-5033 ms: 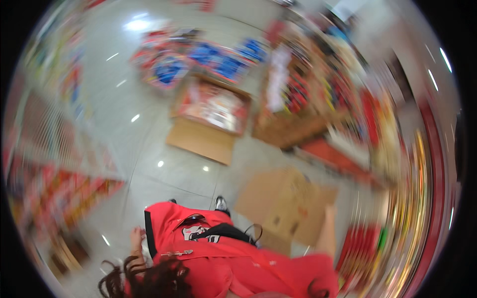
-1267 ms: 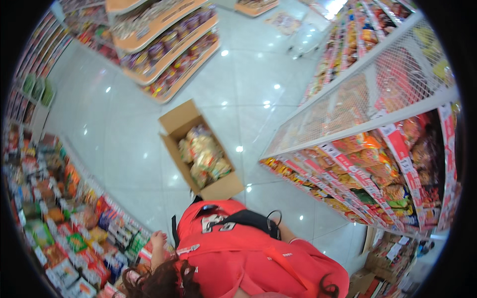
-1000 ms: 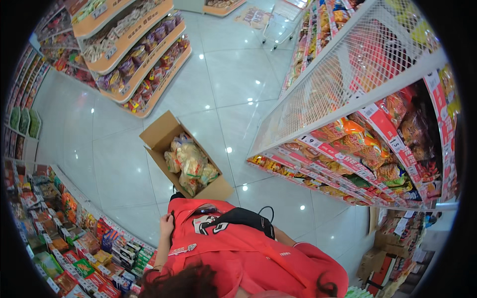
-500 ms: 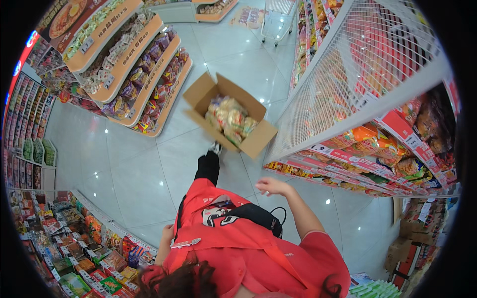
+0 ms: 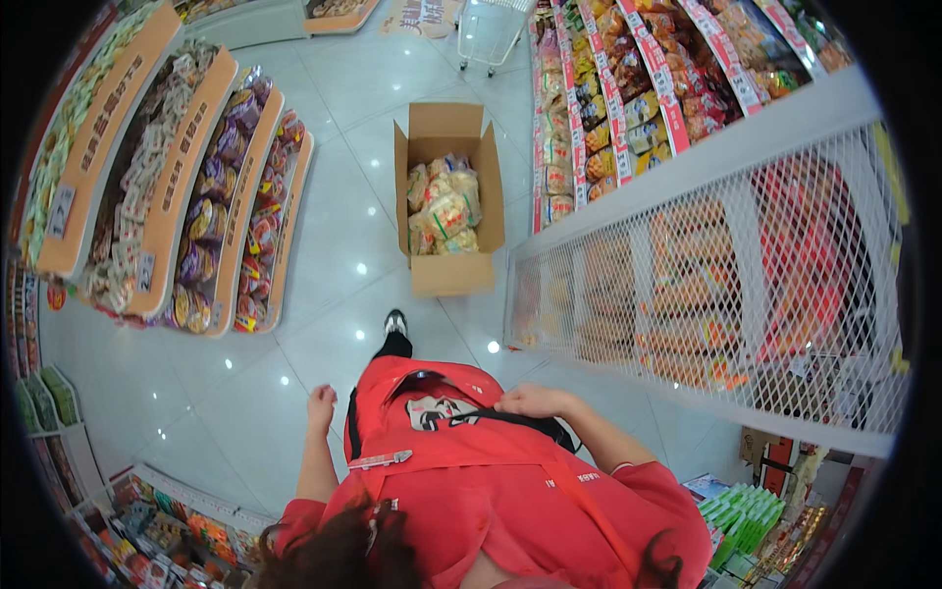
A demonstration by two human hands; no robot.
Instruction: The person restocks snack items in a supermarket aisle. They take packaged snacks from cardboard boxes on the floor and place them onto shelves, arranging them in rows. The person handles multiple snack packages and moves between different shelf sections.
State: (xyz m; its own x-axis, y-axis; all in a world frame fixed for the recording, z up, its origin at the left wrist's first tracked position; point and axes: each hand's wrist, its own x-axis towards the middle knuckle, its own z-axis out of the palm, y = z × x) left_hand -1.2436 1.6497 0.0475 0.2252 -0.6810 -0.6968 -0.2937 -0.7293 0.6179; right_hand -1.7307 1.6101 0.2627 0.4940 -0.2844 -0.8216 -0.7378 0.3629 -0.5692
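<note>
My left hand [image 5: 322, 401] hangs beside the red apron [image 5: 412, 378], fingers loosely curled and nothing visible in them. In front of the apron is my right hand [image 5: 535, 401], its fingers curled too, close over a black pouch or strap [image 5: 525, 422] at my waist. Whether it touches the black item I cannot tell, and no held thing shows. Ahead on the floor stands an open cardboard box [image 5: 453, 277], flaps spread, with several clear plastic packs of pale food [image 5: 446, 208] heaped inside. One shoe [image 5: 394, 322] points towards it.
A tiered snack stand [image 5: 157, 216] rises at the left. To the right, a white mesh panel [image 5: 706, 294] closes the end of shelves with packaged food [image 5: 628, 108]. A shopping cart [image 5: 488, 37] stands beyond the box. Low goods displays [image 5: 186, 530] lie behind on the left.
My view has turned, so the box now lies straight ahead and the mesh panel faces me more. My left hand has come forward; my right hand has moved in against the apron.
</note>
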